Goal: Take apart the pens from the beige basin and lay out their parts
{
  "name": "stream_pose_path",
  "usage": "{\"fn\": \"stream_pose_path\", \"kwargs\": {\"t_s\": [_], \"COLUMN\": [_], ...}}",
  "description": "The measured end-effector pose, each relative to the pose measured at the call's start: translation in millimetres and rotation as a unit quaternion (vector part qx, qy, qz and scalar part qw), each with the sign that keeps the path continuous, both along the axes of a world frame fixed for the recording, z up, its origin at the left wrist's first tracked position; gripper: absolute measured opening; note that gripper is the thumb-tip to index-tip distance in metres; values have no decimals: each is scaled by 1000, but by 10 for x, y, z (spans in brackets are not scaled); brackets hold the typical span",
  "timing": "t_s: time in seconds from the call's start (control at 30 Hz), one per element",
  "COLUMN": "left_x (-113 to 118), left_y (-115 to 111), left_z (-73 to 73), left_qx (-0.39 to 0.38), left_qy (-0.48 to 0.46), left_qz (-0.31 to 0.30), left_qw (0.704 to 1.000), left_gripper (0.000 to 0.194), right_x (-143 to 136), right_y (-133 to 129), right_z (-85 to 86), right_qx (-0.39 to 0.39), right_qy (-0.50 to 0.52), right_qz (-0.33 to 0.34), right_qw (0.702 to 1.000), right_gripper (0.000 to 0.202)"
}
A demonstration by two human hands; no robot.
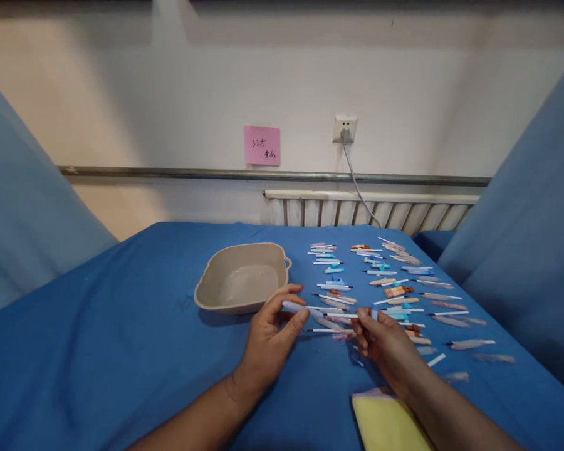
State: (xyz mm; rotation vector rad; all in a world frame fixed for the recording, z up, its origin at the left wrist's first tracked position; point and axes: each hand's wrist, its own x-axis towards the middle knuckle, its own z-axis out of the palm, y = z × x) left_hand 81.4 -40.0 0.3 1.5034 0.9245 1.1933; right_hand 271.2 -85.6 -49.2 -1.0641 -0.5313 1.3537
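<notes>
My left hand (pixel 272 335) pinches a pale blue pen barrel (pixel 291 306) between thumb and fingers, in front of the basin. To its right, my right hand (pixel 385 344) is closed on a thin white pen refill (pixel 342 316), whose dark end points toward the barrel. A small blue cap (pixel 375 311) shows at the right fingers; whether they grip it I cannot tell. Behind and around both hands lie rows of loose pen parts (pixel 334 286): white refills with dark ends, coloured caps and pale barrels. Some of them are hidden by my right hand.
A beige plastic basin (pixel 235 308) stands left of the pen parts on the blue cloth (pixel 136 326). Near my right forearm lies a yellow packet or pad (pixel 388 423). Blue curtains hang at both sides. A radiator (pixel 329 210) and a plugged-in cable (pixel 352 172) are behind.
</notes>
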Motion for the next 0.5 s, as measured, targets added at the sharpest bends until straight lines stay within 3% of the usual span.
{"fn": "stream_pose_path", "kwargs": {"t_s": [0.1,0.2,0.33,0.5], "left_x": [-17,-24,-27,-21], "left_y": [-23,-72,-122,-123], "left_z": [0,-10,-3,-6], "left_qx": [17,100,218,270], "left_qy": [56,148,261,310], "left_qz": [-28,-52,-123,-153], "left_qw": [998,982,932,899], "left_gripper": [14,12,12,16], "right_x": [66,106,93,58], "right_y": [32,50,39,19], "right_z": [-1,19,64,76], "right_qx": [-11,-11,13,33], "right_qy": [-10,-34,-45,-56], "right_qz": [-76,-128,-126,-101], "right_qw": [997,991,991,993], "right_gripper": [33,31,31,33]}}
